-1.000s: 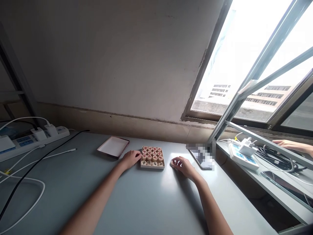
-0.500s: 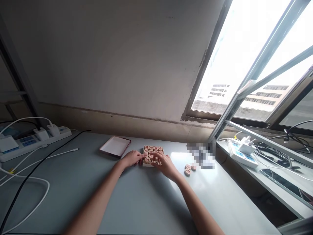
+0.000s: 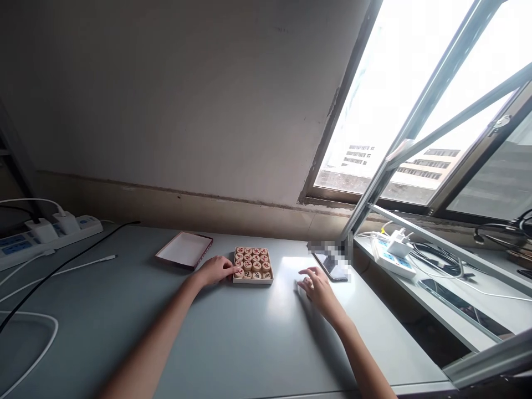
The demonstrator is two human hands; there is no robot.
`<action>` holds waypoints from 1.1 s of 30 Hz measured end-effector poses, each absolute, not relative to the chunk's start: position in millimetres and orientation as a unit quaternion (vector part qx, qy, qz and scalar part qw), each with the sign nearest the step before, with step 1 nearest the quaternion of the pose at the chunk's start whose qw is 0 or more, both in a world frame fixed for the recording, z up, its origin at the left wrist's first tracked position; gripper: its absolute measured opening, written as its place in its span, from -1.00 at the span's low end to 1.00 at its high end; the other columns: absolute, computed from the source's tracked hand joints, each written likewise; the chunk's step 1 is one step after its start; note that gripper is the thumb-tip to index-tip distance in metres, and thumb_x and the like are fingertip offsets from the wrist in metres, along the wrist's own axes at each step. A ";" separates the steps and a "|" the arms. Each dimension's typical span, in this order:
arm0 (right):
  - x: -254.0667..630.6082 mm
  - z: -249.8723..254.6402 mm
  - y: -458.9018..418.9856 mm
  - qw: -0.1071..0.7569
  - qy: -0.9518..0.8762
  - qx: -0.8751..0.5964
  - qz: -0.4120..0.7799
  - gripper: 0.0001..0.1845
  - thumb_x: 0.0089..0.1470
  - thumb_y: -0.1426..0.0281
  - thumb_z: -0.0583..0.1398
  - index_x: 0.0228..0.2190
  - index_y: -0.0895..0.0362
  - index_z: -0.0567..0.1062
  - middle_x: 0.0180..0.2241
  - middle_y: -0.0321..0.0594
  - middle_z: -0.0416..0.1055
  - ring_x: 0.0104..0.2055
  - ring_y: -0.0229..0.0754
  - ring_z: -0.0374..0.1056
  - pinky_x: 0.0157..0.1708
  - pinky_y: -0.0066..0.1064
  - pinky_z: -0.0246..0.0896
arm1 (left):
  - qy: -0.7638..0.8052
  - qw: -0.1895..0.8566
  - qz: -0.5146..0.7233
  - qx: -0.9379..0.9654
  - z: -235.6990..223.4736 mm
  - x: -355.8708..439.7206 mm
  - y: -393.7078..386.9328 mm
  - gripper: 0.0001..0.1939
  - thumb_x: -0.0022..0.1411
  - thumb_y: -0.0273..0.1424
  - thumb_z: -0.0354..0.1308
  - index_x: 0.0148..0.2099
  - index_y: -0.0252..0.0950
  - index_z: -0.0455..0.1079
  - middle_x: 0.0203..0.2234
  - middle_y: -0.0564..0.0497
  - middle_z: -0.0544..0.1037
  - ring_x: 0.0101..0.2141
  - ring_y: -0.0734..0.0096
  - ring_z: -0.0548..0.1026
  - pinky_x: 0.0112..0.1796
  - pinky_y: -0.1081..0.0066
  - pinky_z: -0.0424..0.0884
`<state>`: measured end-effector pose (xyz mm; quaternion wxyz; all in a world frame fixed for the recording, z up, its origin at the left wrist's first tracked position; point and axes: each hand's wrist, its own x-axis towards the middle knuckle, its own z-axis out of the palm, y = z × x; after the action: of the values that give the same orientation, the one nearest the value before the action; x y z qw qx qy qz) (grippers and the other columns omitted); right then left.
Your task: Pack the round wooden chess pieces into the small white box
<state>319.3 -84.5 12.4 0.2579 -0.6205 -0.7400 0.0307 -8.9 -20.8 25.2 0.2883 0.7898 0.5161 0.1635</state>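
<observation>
A shallow open box (image 3: pixel 253 281) stands on the table, filled with rows of round wooden xiangqi pieces (image 3: pixel 256 266) that bear carved characters. At its left side, my left hand (image 3: pixel 216 270) is closed on the box edge, with a fingertip over the front-left piece. Right of the box, my right hand (image 3: pixel 319 288) is low over the table. Its thumb and index finger are apart around a loose xiangqi piece (image 3: pixel 307 281); other loose pieces under the hand are hidden.
The upturned box lid (image 3: pixel 184 249) lies at the back left. A phone (image 3: pixel 334 269), partly blurred out, is beyond my right hand. A power strip (image 3: pixel 47 244) and cables occupy the far left. Another power strip (image 3: pixel 393 259) sits on the shelf (image 3: pixel 451 321) at right, behind a metal frame.
My right hand went from the loose pieces to the box, then back right to the loose pieces. My left hand stays at the box's left side. The view has turned slightly right.
</observation>
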 end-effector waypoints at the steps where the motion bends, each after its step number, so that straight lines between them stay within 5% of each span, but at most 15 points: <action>1: 320.5 12.6 -85.3 0.258 -0.736 -0.625 0.028 -0.74 0.06 0.34 0.08 -0.24 0.15 0.47 -0.22 -0.05 0.34 -0.18 -0.03 0.29 -0.15 -0.22 0.20 | 0.516 0.286 0.165 0.791 25.1 -8.5 -21.1 -0.49 0.09 0.01 -0.05 -0.57 -0.31 0.39 -0.72 0.06 0.33 -0.58 0.42 0.30 -0.51 0.47 0.08; 7: 319.0 19.7 -87.5 0.274 -0.716 -0.633 0.107 -0.74 0.04 0.32 0.07 -0.33 0.18 0.48 -0.32 -0.08 0.36 -0.32 -0.12 0.34 -0.28 -0.30 0.25 | 0.532 0.277 0.156 0.785 25.0 -7.4 -20.6 -0.49 0.07 0.03 -0.05 -0.54 -0.30 0.41 -0.73 0.08 0.30 -0.59 0.42 0.29 -0.52 0.47 0.07; 14: 244.7 44.6 -79.6 0.359 -0.768 -0.482 0.219 -0.75 0.08 0.23 0.11 -0.24 0.08 0.43 -0.28 -0.22 0.42 -0.28 -0.20 0.34 -0.33 -0.40 0.26 | 0.526 0.281 0.156 0.787 19.2 -8.2 -17.9 -0.44 0.09 0.05 -0.09 -0.52 -0.32 0.42 -0.72 0.06 0.34 -0.62 0.43 0.28 -0.51 0.46 0.09; 18: 206.5 39.5 -70.7 0.344 -0.786 -0.473 0.201 -0.86 0.06 0.35 0.12 -0.30 0.10 0.42 -0.31 -0.22 0.41 -0.36 -0.24 0.32 -0.33 -0.39 0.25 | 0.530 0.265 0.169 0.787 18.6 -6.0 -20.0 -0.44 0.11 0.02 -0.11 -0.54 -0.33 0.43 -0.71 0.04 0.34 -0.58 0.41 0.31 -0.49 0.46 0.11; 22: 196.5 31.9 -68.4 0.347 -0.785 -0.471 0.203 -0.63 0.04 0.48 0.10 -0.07 0.06 0.30 -0.21 -0.21 0.37 -0.29 -0.24 0.31 -0.23 -0.36 0.25 | 0.530 0.269 0.170 0.786 19.1 -4.8 -20.3 -0.42 0.11 0.04 -0.13 -0.59 -0.33 0.38 -0.72 0.03 0.35 -0.60 0.42 0.29 -0.49 0.45 0.12; 33: 204.1 17.9 -72.0 0.332 -0.808 -0.454 0.174 -0.66 0.13 0.48 -0.04 -0.05 0.06 0.25 -0.19 -0.16 0.37 -0.16 -0.17 0.30 -0.18 -0.29 0.23 | 0.532 0.269 0.166 0.785 22.6 -4.7 -19.8 -0.44 0.10 0.03 -0.11 -0.60 -0.32 0.37 -0.75 0.06 0.30 -0.61 0.42 0.29 -0.50 0.45 0.10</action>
<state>204.1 -72.0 17.9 0.3316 -0.4543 -0.8083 0.1739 -4.7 -19.8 22.6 0.2686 0.7855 0.5324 0.1656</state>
